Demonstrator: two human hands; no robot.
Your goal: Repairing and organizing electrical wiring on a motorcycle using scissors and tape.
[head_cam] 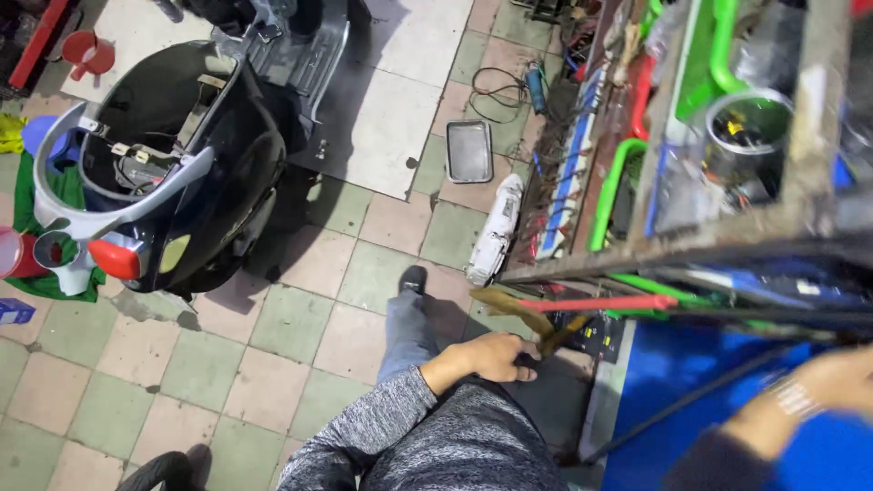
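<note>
**Tool gripped low beside a crowded rack**

A dark-handled tool with worn yellowish jaws is held closed-fisted in the left hand, just above the knee. The right hand, blurred at the frame edge, lies well apart; its grip cannot be told. The tool tip sits near the red bar of the cluttered rack, where it could snag. Farther off stands a black scooter body.
</note>
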